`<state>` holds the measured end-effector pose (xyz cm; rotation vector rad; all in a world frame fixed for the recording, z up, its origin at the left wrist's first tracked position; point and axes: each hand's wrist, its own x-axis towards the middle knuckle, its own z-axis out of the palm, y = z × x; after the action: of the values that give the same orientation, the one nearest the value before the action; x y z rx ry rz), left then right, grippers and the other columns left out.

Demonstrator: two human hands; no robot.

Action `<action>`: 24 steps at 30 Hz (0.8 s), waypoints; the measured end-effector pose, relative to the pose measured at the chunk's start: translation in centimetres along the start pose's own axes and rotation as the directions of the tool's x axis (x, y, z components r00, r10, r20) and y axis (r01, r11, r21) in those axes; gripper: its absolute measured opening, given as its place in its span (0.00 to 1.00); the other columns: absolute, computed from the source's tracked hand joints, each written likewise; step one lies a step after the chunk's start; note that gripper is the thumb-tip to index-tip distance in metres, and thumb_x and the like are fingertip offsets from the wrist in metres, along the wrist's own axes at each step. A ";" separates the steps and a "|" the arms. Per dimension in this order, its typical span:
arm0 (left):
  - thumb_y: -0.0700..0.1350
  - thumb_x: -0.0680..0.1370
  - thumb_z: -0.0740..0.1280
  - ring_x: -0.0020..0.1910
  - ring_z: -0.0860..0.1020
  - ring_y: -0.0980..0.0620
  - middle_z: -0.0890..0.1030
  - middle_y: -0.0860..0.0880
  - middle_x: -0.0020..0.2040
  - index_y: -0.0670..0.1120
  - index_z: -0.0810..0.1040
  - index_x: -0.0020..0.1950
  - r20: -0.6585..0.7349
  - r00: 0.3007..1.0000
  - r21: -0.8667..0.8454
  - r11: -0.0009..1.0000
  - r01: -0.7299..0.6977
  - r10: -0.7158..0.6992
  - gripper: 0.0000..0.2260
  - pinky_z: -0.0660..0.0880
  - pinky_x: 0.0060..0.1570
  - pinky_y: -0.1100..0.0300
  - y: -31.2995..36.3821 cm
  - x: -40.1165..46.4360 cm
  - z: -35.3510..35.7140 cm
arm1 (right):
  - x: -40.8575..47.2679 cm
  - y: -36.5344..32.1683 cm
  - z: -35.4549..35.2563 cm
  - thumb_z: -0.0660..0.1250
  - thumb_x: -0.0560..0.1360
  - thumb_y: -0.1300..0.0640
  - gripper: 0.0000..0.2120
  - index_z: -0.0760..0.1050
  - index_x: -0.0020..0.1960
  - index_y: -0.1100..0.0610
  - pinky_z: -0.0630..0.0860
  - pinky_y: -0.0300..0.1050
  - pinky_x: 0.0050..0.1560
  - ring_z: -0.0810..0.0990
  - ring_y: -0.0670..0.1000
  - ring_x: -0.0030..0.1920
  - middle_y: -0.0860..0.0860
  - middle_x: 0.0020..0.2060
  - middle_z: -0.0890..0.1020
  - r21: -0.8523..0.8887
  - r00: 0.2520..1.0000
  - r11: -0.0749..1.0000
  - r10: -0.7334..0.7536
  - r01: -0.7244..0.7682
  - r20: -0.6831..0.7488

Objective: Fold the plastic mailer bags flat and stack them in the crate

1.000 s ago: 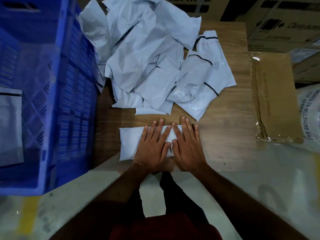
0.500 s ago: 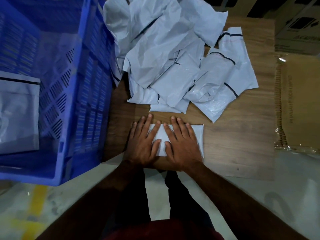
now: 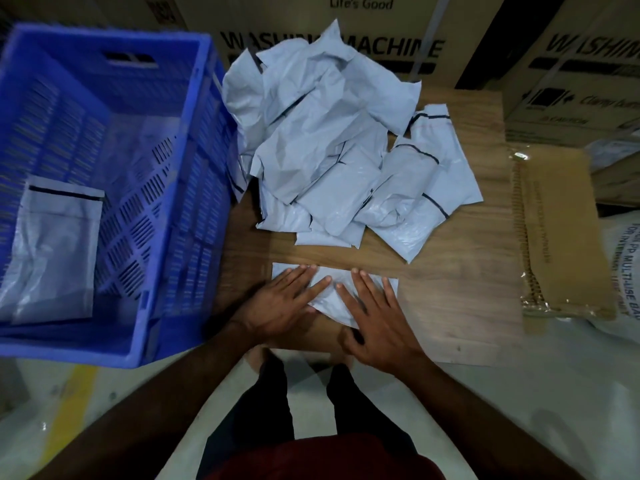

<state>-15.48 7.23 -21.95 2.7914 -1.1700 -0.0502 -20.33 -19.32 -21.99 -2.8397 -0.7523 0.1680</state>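
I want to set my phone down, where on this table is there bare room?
Bare wood lies right of the folded bag under both hands, between the loose mailer pile and the table's near edge, up to the cardboard sheet. The back is crowded with mailers, up against the blue crate.

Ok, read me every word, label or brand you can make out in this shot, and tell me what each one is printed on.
"Life's Good": middle cardboard box behind the table.
"WASHING MACHINE": same box, partly hidden by the heap of mailer bags.
"WASHIN", cut off at the frame edge: right cardboard box.
"PP MULTI-USE BA", cut off: white sack.
Print on the flat brown cardboard: too faint to read.
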 end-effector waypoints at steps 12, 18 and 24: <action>0.45 0.77 0.68 0.42 0.85 0.46 0.66 0.52 0.79 0.59 0.48 0.83 0.030 0.992 -0.208 0.970 0.128 -0.124 0.41 0.79 0.31 0.55 -0.1 0.9 -7.4 | 1.8 0.2 -7.1 0.57 0.72 0.51 0.36 0.66 0.80 0.53 0.82 0.49 0.40 0.84 0.56 0.42 0.57 0.72 0.77 0.018 0.993 0.998 0.067 -0.066 -0.101; 0.62 0.78 0.61 0.58 0.80 0.44 0.76 0.47 0.67 0.50 0.70 0.76 0.039 0.888 -0.240 0.858 0.454 -0.458 0.29 0.78 0.57 0.46 -1.5 0.2 -6.0 | 3.4 1.6 -6.9 0.58 0.69 0.55 0.38 0.67 0.79 0.56 0.77 0.56 0.65 0.80 0.59 0.62 0.56 0.67 0.77 0.063 0.997 0.996 0.064 -0.061 -0.053; 0.53 0.84 0.55 0.74 0.70 0.40 0.70 0.38 0.77 0.44 0.73 0.76 -0.076 0.908 -0.110 0.909 0.402 -0.411 0.24 0.60 0.75 0.46 0.6 -0.4 -1.2 | 4.1 -1.6 -1.6 0.61 0.80 0.49 0.30 0.67 0.80 0.56 0.54 0.65 0.80 0.60 0.60 0.81 0.61 0.81 0.63 0.085 0.998 0.996 0.043 -0.038 -0.053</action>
<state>-16.16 7.21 -20.65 2.8653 -0.5308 -0.0034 -17.25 -16.18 -20.31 -2.7697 -0.6610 0.1246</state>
